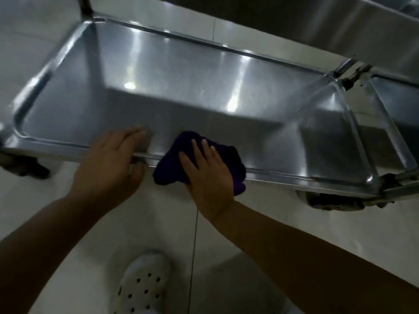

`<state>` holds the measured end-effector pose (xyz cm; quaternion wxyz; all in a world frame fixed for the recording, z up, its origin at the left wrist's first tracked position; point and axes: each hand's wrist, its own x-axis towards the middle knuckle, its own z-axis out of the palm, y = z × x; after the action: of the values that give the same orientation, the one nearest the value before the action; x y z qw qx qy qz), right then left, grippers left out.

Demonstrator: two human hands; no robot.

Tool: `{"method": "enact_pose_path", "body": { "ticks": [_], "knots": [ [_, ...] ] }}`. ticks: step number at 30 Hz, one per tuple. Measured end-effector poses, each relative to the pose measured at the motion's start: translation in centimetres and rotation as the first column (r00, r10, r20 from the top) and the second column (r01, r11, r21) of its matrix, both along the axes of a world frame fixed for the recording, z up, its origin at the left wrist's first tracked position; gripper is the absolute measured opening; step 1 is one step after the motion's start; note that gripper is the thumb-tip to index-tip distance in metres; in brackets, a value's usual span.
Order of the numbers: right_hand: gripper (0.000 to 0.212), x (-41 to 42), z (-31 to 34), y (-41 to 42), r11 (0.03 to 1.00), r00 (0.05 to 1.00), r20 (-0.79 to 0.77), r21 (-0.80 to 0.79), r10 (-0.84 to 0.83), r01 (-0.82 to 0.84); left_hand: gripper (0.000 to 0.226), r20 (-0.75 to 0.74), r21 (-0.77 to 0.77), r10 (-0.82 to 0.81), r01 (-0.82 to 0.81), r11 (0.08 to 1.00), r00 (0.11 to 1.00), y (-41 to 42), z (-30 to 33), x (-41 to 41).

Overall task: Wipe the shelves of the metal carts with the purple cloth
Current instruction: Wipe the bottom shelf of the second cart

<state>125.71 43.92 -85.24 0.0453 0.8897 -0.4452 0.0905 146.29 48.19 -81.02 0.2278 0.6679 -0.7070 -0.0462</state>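
The bottom shelf (181, 82) of a shiny metal cart fills the upper half of the view, with a raised rim all round. A bunched purple cloth (170, 168) lies over the shelf's near rim. My right hand (208, 175) presses flat on the cloth with straight fingers. To the left of it, my left hand (113, 164) grips the near rim, fingers over the edge onto the shelf and thumb under the rim.
A second metal cart (394, 103) adjoins on the right, and an upper shelf (353, 21) overhangs at top right. Black casters (29, 166) stand under the near corners, the other caster (333, 200) on the right. My white perforated shoe (142, 284) is on the pale tiled floor.
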Motion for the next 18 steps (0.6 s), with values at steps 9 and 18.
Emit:
{"method": "enact_pose_path", "body": {
  "ticks": [9,18],
  "knots": [
    [0.048,2.3,0.8,-0.9,0.982,0.988,0.063,0.118,0.139,-0.145,0.054,-0.049,-0.063,0.184,-0.187,0.98,0.982,0.9,-0.3,2.3],
    [0.065,-12.2,4.6,-5.5,0.841,0.908,0.001,0.377,-0.418,0.387,0.045,0.02,-0.075,0.008,-0.006,0.997,1.0,0.1,-0.3,1.4]
  ]
}}
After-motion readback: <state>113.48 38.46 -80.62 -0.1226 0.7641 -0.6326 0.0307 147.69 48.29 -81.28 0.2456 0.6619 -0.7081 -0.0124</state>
